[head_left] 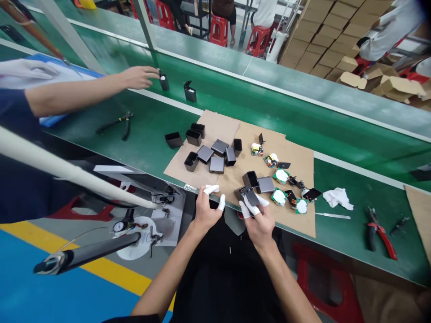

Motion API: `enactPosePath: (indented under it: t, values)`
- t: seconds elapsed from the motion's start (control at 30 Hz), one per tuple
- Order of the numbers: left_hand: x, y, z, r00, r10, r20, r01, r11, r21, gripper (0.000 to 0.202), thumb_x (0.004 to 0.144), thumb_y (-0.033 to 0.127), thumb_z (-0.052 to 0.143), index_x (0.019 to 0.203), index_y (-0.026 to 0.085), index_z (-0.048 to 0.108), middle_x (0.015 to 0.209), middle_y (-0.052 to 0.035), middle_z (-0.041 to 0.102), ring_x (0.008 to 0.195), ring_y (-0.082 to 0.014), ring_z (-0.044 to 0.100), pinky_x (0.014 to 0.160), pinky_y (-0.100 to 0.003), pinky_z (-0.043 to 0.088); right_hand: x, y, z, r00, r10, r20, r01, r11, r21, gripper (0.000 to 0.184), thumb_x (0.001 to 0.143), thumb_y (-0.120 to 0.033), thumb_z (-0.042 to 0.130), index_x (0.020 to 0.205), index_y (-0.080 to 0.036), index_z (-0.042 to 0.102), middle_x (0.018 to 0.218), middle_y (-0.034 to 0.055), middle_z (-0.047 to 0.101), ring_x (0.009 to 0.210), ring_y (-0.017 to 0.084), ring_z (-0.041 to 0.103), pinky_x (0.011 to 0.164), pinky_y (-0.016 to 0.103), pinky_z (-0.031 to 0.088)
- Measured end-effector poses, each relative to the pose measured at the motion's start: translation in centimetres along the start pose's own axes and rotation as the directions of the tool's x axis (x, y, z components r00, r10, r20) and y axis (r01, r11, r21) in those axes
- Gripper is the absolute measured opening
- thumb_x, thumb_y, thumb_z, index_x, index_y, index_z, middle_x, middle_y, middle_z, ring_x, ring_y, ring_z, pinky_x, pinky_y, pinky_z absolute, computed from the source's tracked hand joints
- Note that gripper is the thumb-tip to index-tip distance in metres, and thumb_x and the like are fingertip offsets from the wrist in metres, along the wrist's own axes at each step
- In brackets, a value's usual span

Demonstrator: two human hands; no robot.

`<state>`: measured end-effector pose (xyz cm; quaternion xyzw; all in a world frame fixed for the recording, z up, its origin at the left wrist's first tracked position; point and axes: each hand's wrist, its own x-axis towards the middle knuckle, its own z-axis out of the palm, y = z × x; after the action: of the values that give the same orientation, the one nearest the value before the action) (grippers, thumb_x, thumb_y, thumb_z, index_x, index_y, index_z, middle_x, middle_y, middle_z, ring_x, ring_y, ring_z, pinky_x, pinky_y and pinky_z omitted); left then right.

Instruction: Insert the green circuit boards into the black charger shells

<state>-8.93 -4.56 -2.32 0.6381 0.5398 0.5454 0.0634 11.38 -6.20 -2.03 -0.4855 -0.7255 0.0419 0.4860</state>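
dark case (pixel 251 196) | pinched in right hand (pixel 261 223) | left hand (pixel 208 211) apart

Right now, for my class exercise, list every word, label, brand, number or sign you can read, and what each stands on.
None can be read.
Round gauge: any dial markings are too small and blurred.
Dark casing in the right hand: no legible text.
Stacked cardboard boxes: no legible print.
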Motion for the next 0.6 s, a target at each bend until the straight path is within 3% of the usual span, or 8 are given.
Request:
enactPosePath:
  t: [0.33, 0.6]
  values:
    - [0.17, 0.14, -0.02, 1.000, 0.010, -0.011, -0.010, 1.000, 0.006, 0.032, 0.097, 0.017, 0.071, 0.127, 0.021, 0.061, 0.104, -0.0072, 0.064, 0.095, -0.0228, 0.069, 0.087, -0.039, 0.062, 0.29, 0.18, 0.50, 0.999, 0.007, 0.039, -0.008, 1.000, 0.019, 0.043, 0.102, -0.018, 0.073, 0.142, -0.033, 0.075, 0.136, 0.0136, 0.074, 0.114, 0.028, 0.083, 0.098, 0.042, 0.072]
    - [0.04, -0.06, -0.04, 1.000, 0.006, -0.012, -0.006, 1.000, 0.007, 0.032, 0.097, 0.017, 0.072, 0.127, 0.021, 0.061, 0.104, -0.0072, 0.064, 0.094, -0.0223, 0.068, 0.086, -0.039, 0.063, 0.91, 0.19, -0.05, 0.991, 0.051, 0.127, -0.056, 0.998, 0.029, 0.052, 0.104, -0.021, 0.071, 0.152, -0.039, 0.067, 0.143, 0.0125, 0.070, 0.126, 0.029, 0.078, 0.108, 0.047, 0.068]
